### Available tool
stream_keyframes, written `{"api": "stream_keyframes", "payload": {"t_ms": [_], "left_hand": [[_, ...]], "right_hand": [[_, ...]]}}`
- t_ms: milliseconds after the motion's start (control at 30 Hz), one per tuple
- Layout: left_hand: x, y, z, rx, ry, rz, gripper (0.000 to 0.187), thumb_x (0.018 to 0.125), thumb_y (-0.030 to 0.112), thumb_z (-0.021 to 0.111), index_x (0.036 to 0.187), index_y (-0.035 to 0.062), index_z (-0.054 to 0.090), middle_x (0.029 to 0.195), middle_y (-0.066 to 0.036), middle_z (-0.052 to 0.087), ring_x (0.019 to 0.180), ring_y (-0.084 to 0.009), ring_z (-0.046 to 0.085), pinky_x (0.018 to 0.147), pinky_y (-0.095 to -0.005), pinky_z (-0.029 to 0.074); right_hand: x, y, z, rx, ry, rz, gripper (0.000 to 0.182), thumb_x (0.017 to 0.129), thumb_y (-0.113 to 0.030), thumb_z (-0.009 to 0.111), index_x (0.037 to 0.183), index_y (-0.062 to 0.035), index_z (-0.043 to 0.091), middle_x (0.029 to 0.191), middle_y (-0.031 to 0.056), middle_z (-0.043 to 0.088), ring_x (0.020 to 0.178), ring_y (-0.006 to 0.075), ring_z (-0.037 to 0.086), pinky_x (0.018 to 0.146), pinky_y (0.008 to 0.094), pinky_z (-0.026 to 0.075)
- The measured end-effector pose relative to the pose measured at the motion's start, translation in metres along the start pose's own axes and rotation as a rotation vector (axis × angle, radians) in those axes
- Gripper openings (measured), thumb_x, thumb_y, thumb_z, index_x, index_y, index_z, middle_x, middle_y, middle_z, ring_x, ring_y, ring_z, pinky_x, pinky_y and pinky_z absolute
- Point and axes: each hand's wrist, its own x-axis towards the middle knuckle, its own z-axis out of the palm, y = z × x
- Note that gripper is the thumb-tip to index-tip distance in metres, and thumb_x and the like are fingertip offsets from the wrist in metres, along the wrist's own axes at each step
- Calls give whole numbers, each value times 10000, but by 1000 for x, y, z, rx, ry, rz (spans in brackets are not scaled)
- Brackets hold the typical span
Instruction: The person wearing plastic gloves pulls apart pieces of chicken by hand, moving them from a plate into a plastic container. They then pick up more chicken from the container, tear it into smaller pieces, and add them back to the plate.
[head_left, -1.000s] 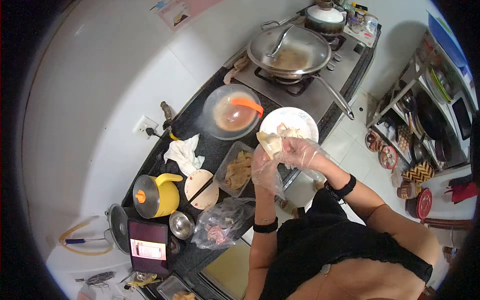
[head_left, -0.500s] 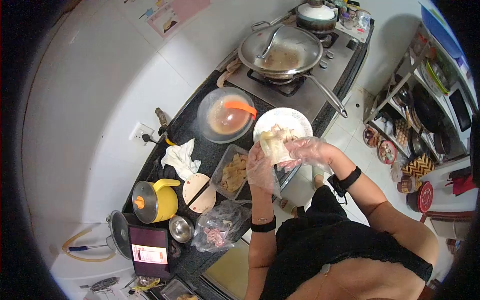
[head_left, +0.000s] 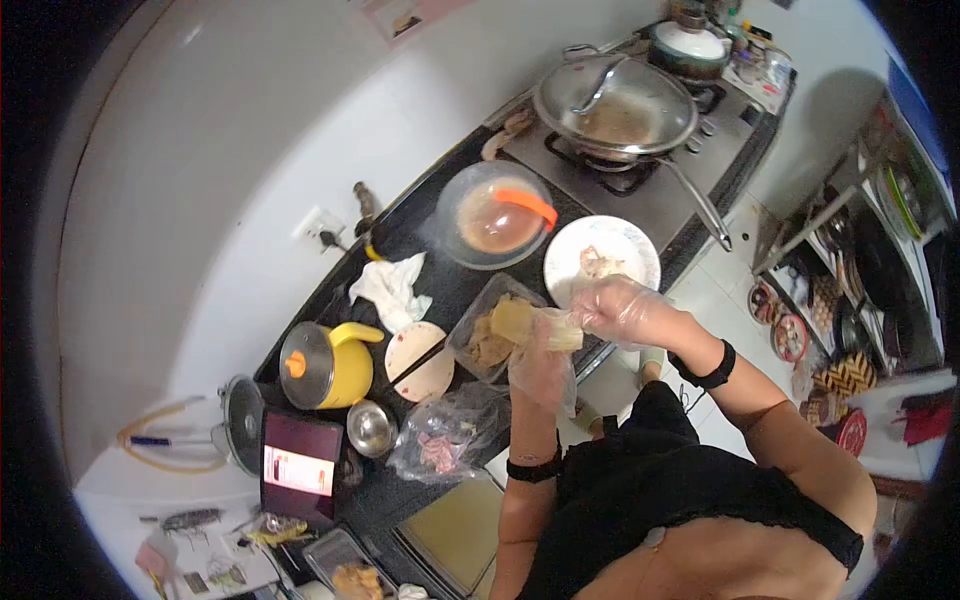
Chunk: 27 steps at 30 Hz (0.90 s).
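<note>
My left hand (head_left: 543,368), in a clear plastic glove, holds a pale yellowish food piece (head_left: 530,325) over the edge of a clear plastic box (head_left: 470,318). More yellowish pieces (head_left: 488,345) lie in that box. My right hand (head_left: 620,308), gloved as well, has its fingers closed at the right end of the held piece. Just behind my right hand is a white plate (head_left: 635,240) with some pale shredded food (head_left: 600,263) on it.
A translucent bowl (head_left: 460,235) with liquid and an orange-handled tool stands behind the box. A lidded pan (head_left: 615,115) sits on the stove, handle toward me. At left are a yellow pot (head_left: 350,370), plate with chopsticks (head_left: 418,375), metal bowl (head_left: 371,428) and tablet (head_left: 300,465).
The view has shifted, so the counter items appear further right. My hands have moved from over the white plate toward the plastic box, with the food piece now at the box's edge.
</note>
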Motion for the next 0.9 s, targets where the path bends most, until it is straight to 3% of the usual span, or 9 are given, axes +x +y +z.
{"api": "stream_keyframes", "payload": {"t_ms": [67,133,267,367,433,633,700,800,900], "left_hand": [[-10,-2,-3,258,148,-67,291,785,121,587,1029,-2,487,935,-122,578,850,-232,564,755,-313,455],[-1,9,-17,-1012,660,-847,254,842,159,535,1036,4,481,878,-71,564,785,-169,557,677,-278,459],[-18,4,-51,-867,817,-999,207,884,189,476,995,15,491,797,-28,521,715,-120,524,613,-239,440],[-47,-13,-66,-854,1111,-976,200,898,229,453,917,35,496,755,-19,489,655,-96,486,550,-222,409],[-55,-9,-91,-815,1144,-1212,232,911,277,413,849,64,484,729,-7,468,641,-87,473,532,-208,390],[-95,-14,-112,-789,1388,-951,306,916,339,364,835,64,471,736,-20,471,634,-107,482,544,-242,417],[-94,-11,-123,-730,1479,-1056,304,912,340,374,850,58,469,741,-26,473,628,-120,485,561,-251,433],[-102,-9,-136,-855,1473,-1073,293,919,317,370,966,42,458,783,-13,471,688,-114,476,602,-252,436],[-122,-16,-139,-1010,1324,-925,221,885,282,455,892,63,474,767,-28,505,655,-126,509,582,-250,447]], "right_hand": [[12,-8,13,-20,13,-120,140,784,-141,489,825,-25,556,764,175,567,752,344,544,681,394,437],[22,-24,26,-117,52,-314,166,777,-160,470,829,-30,559,772,190,571,778,349,550,691,410,440],[47,-91,52,-141,-350,-226,217,800,-214,432,864,-39,543,821,188,566,813,356,533,706,421,427],[54,-92,115,79,-251,-419,246,820,-229,398,866,-32,540,837,193,555,822,354,527,720,433,415],[53,-105,140,175,-277,-426,253,832,-227,376,894,-42,538,849,183,547,823,351,525,724,436,411],[51,-126,186,493,-334,-387,247,839,-258,398,896,-67,545,813,158,542,809,340,529,687,408,421],[54,-127,203,447,-198,-604,265,855,-282,402,898,-62,543,845,157,552,824,329,533,677,402,418],[58,-139,193,485,-485,-304,251,870,-273,396,917,-71,538,848,151,566,814,332,539,684,405,418],[70,-143,187,270,-480,-415,232,875,-265,402,921,-82,537,827,155,576,805,328,546,700,404,427]]}}
